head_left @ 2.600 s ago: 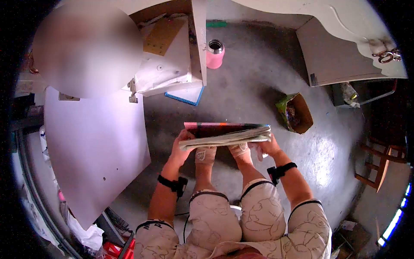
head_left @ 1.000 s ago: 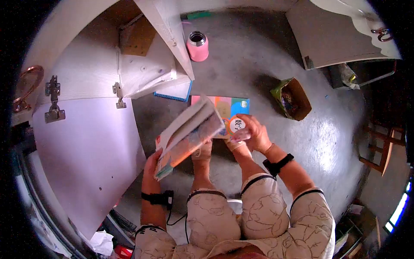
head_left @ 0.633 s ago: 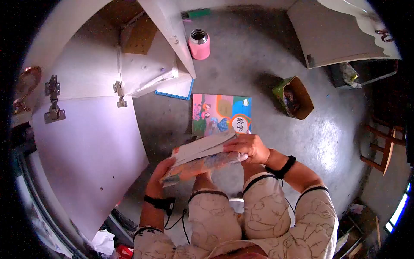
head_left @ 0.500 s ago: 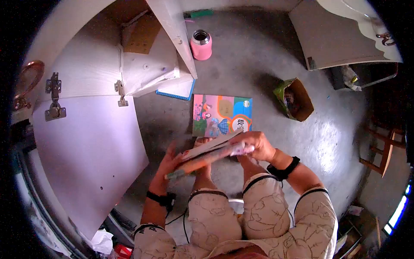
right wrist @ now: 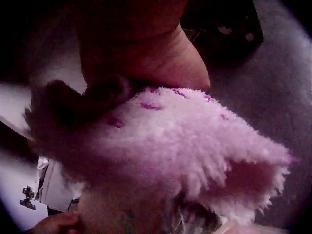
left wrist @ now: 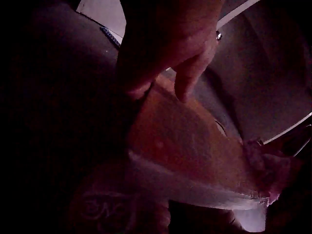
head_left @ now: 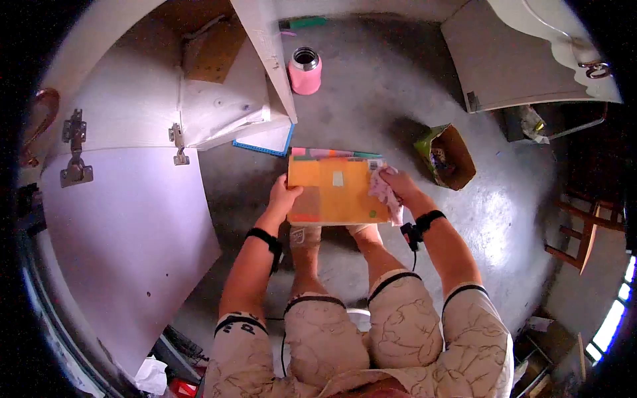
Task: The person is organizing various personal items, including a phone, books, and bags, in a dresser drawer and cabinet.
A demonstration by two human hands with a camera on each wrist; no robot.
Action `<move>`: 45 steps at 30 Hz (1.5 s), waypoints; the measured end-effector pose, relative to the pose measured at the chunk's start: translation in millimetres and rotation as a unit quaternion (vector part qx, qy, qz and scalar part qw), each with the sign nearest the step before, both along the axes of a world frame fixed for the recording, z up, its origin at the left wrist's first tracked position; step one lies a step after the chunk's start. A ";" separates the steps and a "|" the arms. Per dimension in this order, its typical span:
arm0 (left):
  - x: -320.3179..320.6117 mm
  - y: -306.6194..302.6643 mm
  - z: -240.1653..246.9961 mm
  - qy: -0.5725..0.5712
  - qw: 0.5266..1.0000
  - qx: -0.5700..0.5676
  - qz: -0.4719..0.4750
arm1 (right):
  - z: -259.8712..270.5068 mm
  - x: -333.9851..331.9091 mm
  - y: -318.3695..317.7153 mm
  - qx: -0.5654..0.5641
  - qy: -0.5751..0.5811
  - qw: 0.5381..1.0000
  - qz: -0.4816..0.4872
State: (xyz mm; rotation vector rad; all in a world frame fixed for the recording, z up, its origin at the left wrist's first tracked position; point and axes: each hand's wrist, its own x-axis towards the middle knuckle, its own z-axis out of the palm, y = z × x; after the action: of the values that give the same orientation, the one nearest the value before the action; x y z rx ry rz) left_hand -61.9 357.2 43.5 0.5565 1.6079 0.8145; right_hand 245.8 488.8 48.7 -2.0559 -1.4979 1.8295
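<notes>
A book with an orange-yellow cover (head_left: 337, 194) lies flat across both hands above my feet in the head view. My left hand (head_left: 285, 197) grips its left edge, the thumb on top of the cover. My right hand (head_left: 402, 188) holds a fluffy pink-and-white cloth (head_left: 386, 191) at the book's right edge. In the right wrist view the cloth (right wrist: 185, 131) shows long pile with purple marks under the hand. Beneath the held book, a colourful textbook (head_left: 310, 152) lies on the floor, mostly hidden.
A white cabinet with an open door (head_left: 133, 239) stands on the left. A blue-edged board (head_left: 265, 141) lies by its base, near a pink flask (head_left: 305, 74). An open box (head_left: 451, 159) stands on the floor to the right, with a wooden stool (head_left: 587, 235) farther off.
The book has turned from tilted to flat, cover up, and moved forward over the textbook. The left hand has regripped its left edge; the right hand with the cloth has moved forward to its right edge.
</notes>
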 end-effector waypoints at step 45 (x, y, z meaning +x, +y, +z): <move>7.7 -19.5 64.6 -0.152 0.983 0.023 0.100 | 123.8 5.6 -46.6 -0.130 0.257 0.958 -0.010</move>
State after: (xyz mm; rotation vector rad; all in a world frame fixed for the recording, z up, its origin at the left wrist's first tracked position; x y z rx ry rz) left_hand -54.2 337.7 108.1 0.2870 1.3778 1.0348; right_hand 251.4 442.2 172.5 -1.4753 -1.1415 2.4103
